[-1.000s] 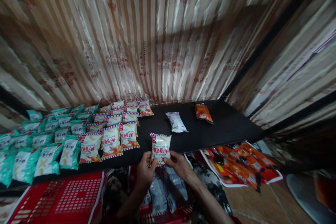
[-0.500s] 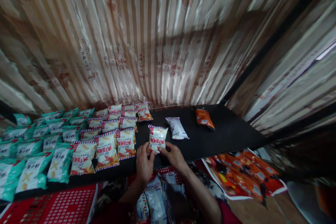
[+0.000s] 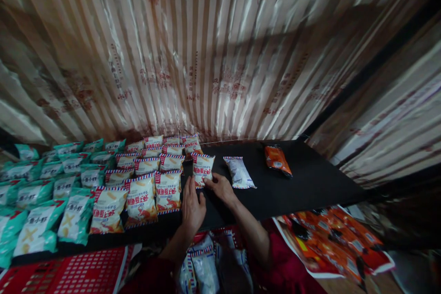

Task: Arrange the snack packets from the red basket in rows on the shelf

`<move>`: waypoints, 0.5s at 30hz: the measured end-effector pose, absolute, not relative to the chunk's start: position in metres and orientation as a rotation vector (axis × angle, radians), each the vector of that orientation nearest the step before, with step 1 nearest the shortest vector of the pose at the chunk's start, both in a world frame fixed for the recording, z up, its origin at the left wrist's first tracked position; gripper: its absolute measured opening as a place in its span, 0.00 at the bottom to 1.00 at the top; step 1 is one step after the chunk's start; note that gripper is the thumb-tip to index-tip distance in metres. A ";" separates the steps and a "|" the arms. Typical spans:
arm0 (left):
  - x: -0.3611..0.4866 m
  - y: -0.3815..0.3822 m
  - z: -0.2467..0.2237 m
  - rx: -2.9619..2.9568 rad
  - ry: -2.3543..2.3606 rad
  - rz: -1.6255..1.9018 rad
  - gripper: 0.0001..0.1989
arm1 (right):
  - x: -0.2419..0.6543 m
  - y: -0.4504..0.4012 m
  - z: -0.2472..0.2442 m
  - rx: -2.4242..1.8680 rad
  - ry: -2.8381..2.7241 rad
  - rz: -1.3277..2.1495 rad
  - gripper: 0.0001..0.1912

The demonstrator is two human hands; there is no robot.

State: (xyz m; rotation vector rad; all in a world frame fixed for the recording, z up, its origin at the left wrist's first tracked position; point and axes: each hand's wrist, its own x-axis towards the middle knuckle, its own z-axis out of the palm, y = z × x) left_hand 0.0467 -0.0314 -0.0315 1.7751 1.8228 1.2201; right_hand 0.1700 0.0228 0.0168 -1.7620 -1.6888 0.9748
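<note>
Right hand (image 3: 222,189) of yours grips snack packet (image 3: 203,167), thumb on its lower right corner. Your left hand (image 3: 193,204) open, fingers straight and together, tips at packet's left edge, thumb apart. Landmark: white packet (image 3: 239,172), lying on black shelf (image 3: 292,193). Snack packet just left of landmark, printed face toward you. Farther left of landmark: rows of matching packets (image 3: 140,200), then teal packets (image 3: 74,216). Right of landmark: orange packet (image 3: 277,161). Nearer you than landmark, below shelf: pale bags (image 3: 206,268), between your forearms.
</note>
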 end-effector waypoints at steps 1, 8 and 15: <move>0.047 -0.030 -0.032 1.779 1.825 1.206 0.27 | 0.169 0.026 0.017 -1.779 -1.690 0.969 0.15; 0.042 -0.016 -0.042 1.801 1.824 1.176 0.26 | 0.157 0.048 0.013 -1.838 -1.714 0.992 0.15; 0.043 -0.011 -0.043 1.782 1.831 1.203 0.27 | 0.151 0.063 0.010 -1.840 -1.773 0.948 0.16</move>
